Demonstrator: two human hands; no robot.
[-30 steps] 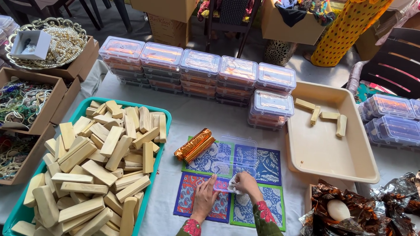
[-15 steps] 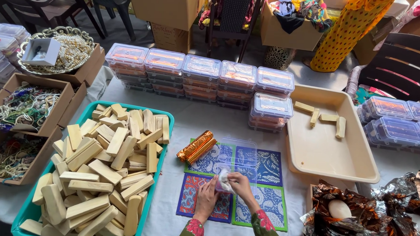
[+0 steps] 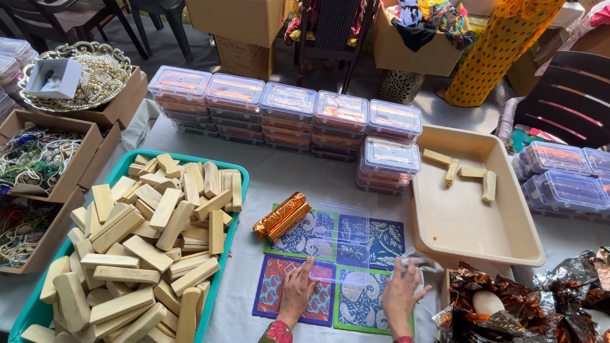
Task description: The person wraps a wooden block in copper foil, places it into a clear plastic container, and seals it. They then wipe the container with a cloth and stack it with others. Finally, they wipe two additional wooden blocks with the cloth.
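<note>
While both hands rest flat, fingers spread wide and gripping nothing, the left hand (image 3: pixel 296 290) lies on the red-and-blue patterned card (image 3: pixel 292 298) and the right hand (image 3: pixel 400 294) on the green-edged card (image 3: pixel 363 301), with a clear plastic lid (image 3: pixel 343 245) lying over the middle of the four cards, its near edge just between the two hands. This lid is thin and almost invisible on the prints, so I judge it could slide or be pressed crooked if one palm pushes it; the cards below could shift out of their square too. The gold foil roll (image 3: pixel 281 215) lies on the corner of the far left card, touching the lid's edge, and may roll off when the lid moves.

On the white-covered surface (image 3: pixel 277 174), clear flat boxes with orange contents (image 3: pixel 287 112) stand in stacked rows behind the cards. A teal tray (image 3: pixel 239 179) at left is heaped with pale wooden blocks (image 3: pixel 144 247). A beige tray (image 3: pixel 467 226) at right holds a few blocks. Crumpled brown foil wrappers (image 3: pixel 532 318) lie near the right hand. Brown cardboard boxes of beads (image 3: pixel 35 160) stand at far left.
</note>
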